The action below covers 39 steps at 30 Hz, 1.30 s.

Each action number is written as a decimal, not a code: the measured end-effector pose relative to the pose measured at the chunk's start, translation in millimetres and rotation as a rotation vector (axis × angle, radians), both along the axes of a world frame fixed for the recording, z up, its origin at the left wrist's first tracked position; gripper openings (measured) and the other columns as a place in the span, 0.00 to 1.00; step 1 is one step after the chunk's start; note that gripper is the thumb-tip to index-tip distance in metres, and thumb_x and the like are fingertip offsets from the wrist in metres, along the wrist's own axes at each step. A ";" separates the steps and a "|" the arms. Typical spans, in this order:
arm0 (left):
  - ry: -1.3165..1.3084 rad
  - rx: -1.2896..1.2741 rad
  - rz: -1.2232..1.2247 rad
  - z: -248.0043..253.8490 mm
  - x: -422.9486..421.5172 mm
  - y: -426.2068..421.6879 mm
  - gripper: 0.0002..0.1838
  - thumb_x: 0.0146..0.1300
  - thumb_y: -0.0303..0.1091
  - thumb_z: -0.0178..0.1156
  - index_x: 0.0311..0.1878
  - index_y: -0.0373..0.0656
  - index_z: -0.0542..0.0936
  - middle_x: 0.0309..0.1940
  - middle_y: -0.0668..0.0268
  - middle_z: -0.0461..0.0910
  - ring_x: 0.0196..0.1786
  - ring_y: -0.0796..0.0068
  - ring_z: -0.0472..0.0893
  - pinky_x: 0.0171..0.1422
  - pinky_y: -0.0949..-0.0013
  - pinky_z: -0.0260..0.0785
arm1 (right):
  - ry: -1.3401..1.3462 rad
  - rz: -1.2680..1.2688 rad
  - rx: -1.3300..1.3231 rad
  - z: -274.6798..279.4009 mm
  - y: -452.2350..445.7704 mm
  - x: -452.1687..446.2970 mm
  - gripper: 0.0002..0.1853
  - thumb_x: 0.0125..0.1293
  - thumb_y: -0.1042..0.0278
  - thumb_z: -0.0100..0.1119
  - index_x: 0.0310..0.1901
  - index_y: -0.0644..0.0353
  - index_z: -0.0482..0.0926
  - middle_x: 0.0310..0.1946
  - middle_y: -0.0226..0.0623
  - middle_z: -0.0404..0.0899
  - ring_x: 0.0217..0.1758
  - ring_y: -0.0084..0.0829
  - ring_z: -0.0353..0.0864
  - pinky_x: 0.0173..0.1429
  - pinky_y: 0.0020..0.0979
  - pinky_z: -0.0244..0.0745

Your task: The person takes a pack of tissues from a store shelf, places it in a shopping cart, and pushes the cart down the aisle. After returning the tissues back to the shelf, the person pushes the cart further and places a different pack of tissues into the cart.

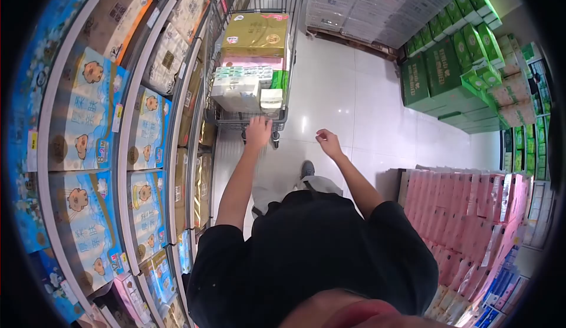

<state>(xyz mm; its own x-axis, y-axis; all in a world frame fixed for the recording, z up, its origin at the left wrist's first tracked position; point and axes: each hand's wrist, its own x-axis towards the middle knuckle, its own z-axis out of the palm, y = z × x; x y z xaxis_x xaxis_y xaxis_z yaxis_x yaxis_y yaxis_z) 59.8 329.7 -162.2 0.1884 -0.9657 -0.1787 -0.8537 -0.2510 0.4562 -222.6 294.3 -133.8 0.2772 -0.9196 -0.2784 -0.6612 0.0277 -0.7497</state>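
Observation:
My left hand (258, 132) is at the near edge of a wire shopping cart (285, 116), its fingers apart and slightly blurred. Whether it touches the rim I cannot tell. To the right of the cart, my right hand (328, 143) is in the air over the floor, fingers loosely bent, with nothing seen in it. In the cart lie a large gold package (254, 35), a pink package (250, 62), white packs (236, 89), a green pack (279, 80) and a small white box (272, 99).
Shelves with blue and cream packages (88, 110) line the left side. Wrapped cartons (377, 10) stand on a pallet ahead. Green boxes (439, 71) are stacked at the right, with a pile of pink packs (460, 210) nearer. Glossy tiled floor (342, 80) lies between them.

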 end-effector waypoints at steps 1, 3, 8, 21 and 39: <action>-0.065 0.084 0.000 -2.6 -1.5 -1.4 0.25 0.62 0.53 0.46 0.48 0.40 0.73 0.49 0.57 0.71 0.56 0.59 0.67 0.53 0.54 0.67 | -0.021 -0.030 0.013 -19.7 -1.4 -34.5 0.11 0.55 0.69 0.58 0.39 0.64 0.78 0.25 0.40 0.81 0.31 0.30 0.80 0.38 0.29 0.74; -0.125 0.114 -0.024 3.6 -9.9 9.6 0.24 0.61 0.53 0.48 0.47 0.40 0.73 0.48 0.58 0.71 0.55 0.59 0.67 0.52 0.55 0.67 | 0.032 -0.084 0.054 -25.4 1.8 -97.4 0.11 0.55 0.68 0.58 0.39 0.64 0.78 0.26 0.41 0.81 0.31 0.30 0.80 0.36 0.29 0.73; -0.206 -0.051 -0.005 2.3 -25.7 38.8 0.22 0.58 0.50 0.55 0.44 0.39 0.73 0.44 0.59 0.72 0.54 0.59 0.68 0.51 0.55 0.67 | 0.083 -0.409 0.351 -60.0 6.5 -233.3 0.12 0.55 0.64 0.55 0.39 0.62 0.79 0.26 0.37 0.81 0.30 0.25 0.80 0.30 0.27 0.72; -0.157 0.332 -0.035 41.2 -65.3 192.5 0.19 0.48 0.35 0.58 0.45 0.39 0.74 0.43 0.56 0.73 0.52 0.55 0.70 0.55 0.55 0.66 | -0.309 -0.600 0.563 -39.5 -48.5 -194.9 0.12 0.62 0.61 0.53 0.42 0.57 0.76 0.31 0.33 0.80 0.36 0.25 0.78 0.41 0.30 0.71; 0.113 -0.508 0.104 150.8 -64.9 -245.3 0.14 0.59 0.32 0.54 0.48 0.39 0.73 0.51 0.55 0.71 0.55 0.55 0.69 0.59 0.59 0.59 | -0.228 -0.138 0.252 32.9 -313.8 -109.0 0.12 0.61 0.65 0.50 0.41 0.62 0.76 0.31 0.39 0.81 0.38 0.26 0.80 0.41 0.27 0.72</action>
<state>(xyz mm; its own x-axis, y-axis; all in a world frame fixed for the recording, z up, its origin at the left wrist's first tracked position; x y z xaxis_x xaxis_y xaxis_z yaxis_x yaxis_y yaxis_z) -5.0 84.3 -11.5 0.2945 -0.9131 0.2821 -0.7748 -0.0553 0.6298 -331.6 -19.5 -100.9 0.2360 -0.8630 -0.4467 -0.4553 0.3079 -0.8354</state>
